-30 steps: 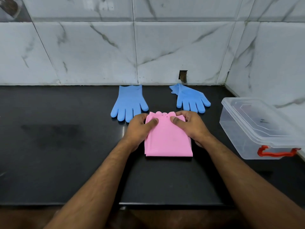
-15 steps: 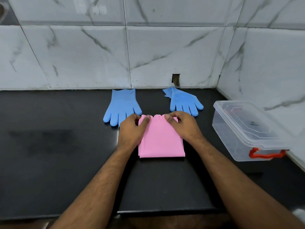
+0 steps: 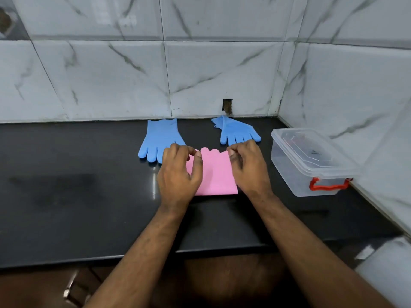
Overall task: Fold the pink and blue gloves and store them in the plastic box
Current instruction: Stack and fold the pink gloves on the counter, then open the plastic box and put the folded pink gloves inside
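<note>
The pink gloves lie folded in a flat stack on the black counter, fingertips pointing to the wall. My left hand pinches the stack's far left corner. My right hand pinches its far right corner. Behind them lie two blue gloves: one flat to the left, one to the right by the wall. The clear plastic box stands to the right with its lid on and a red latch at the front.
White marble tiles line the back wall and the right wall, forming a corner behind the box. The counter's front edge runs below my forearms. A small dark hole sits in the back wall.
Both hands went from pressing flat on the pink stack to curling their fingers and pinching its far corners. The camera view shifted, so everything sits a little differently in frame.
</note>
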`<state>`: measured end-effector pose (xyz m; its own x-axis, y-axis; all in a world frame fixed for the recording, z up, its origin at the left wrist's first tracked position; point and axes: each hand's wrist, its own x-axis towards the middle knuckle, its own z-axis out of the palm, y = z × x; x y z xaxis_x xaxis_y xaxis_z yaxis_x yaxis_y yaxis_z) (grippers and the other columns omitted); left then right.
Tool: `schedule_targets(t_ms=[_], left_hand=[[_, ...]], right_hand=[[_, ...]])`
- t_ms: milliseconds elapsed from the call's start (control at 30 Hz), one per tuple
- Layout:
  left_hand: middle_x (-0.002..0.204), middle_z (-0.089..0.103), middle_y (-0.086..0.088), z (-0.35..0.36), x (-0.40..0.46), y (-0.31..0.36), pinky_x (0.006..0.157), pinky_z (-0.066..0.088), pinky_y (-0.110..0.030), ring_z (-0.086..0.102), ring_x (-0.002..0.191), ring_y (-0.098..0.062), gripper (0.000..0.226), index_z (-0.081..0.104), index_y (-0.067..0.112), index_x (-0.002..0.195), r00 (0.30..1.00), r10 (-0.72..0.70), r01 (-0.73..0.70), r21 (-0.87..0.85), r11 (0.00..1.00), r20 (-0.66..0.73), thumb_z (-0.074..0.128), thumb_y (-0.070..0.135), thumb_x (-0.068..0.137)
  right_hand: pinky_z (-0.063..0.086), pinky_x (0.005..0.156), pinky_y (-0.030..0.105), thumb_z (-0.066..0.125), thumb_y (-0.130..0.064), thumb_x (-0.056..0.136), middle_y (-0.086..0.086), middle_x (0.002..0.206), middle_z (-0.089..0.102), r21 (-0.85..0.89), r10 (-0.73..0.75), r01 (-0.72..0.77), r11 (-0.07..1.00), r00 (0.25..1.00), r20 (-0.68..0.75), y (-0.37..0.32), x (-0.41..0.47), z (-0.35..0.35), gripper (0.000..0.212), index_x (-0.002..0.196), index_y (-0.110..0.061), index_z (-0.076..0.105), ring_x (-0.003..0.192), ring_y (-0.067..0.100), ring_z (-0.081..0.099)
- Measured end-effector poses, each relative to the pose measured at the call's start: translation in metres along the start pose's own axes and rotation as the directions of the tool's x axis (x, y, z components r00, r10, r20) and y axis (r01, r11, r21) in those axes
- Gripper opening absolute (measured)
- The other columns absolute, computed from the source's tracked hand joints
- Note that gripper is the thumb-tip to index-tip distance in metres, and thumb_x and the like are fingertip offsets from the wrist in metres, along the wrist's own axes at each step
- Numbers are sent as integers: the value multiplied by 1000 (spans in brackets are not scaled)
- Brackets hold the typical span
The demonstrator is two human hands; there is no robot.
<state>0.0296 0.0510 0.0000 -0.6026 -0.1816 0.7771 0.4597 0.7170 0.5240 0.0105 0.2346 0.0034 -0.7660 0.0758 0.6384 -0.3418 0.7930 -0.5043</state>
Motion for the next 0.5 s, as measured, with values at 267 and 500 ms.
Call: schedule_targets(t_ms=[267, 500], left_hand=[[102, 61, -2, 16, -29, 42, 82, 44, -27, 53, 97, -16, 17, 65, 9, 105, 964, 197, -172, -149, 974, 180, 59, 22, 95], [107, 60, 0, 57, -40, 89, 87, 48, -30, 56, 99, -17, 21, 60, 7, 118, 947, 159, -48, -368, 929, 278, 64, 11, 97]], right_hand=[[52, 80, 30, 57, -19, 99, -2, 110, 58, -66, -97, 94, 993, 994, -42, -6, -62, -50, 20, 117, -16, 67, 100, 10, 53], [52, 79, 30, 60, -10, 99, 4, 105, 58, -143, -151, 141, 980, 986, -65, 14, -98, -84, 20, 118, -8, 66, 95, 14, 56]])
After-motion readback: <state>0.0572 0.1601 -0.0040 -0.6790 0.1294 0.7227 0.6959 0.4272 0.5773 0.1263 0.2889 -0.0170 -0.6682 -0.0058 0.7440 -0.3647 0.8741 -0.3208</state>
